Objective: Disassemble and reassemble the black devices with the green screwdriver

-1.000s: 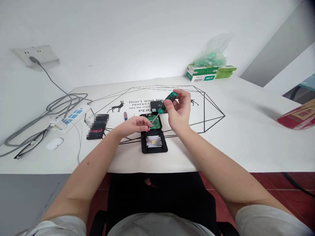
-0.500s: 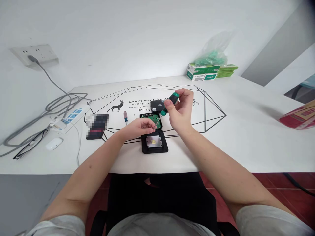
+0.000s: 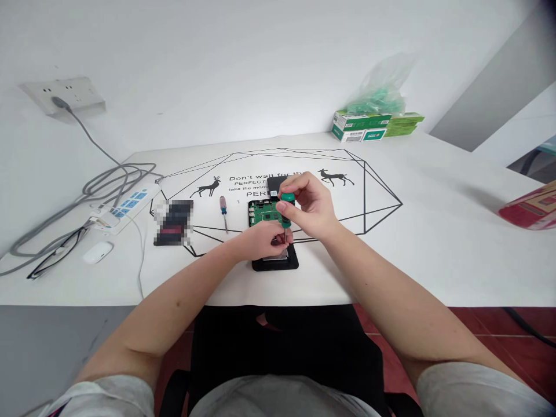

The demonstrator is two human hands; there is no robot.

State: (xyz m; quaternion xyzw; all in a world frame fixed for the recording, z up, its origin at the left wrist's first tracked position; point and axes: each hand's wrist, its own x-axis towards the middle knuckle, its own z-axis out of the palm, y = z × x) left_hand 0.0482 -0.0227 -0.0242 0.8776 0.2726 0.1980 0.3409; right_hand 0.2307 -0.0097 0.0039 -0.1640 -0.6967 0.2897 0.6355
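My right hand (image 3: 309, 205) is closed on the green and black handle of a screwdriver (image 3: 286, 211), which points down almost upright. Its shaft ends at the fingertips of my left hand (image 3: 267, 240), which are pinched together; whatever they hold is too small to make out. Both hands are over the upper right part of a black cover (image 3: 275, 264) with a metal plate inside. Just behind lies an open black case with a green circuit board (image 3: 263, 212). Beyond that is a black box (image 3: 274, 186), partly behind my right hand.
A smaller screwdriver (image 3: 223, 213) lies left of the circuit board. Further left are a pixelated dark object (image 3: 174, 223), a power strip (image 3: 134, 202) with cables, glasses (image 3: 56, 253) and a white case (image 3: 98, 252). Green boxes (image 3: 362, 121) stand at the back right, a red package (image 3: 530, 208) far right.
The screwdriver has gone from a slant to nearly upright, and my right hand has moved down with it. My left hand has shifted right and nearer, from the circuit board to over the cover.
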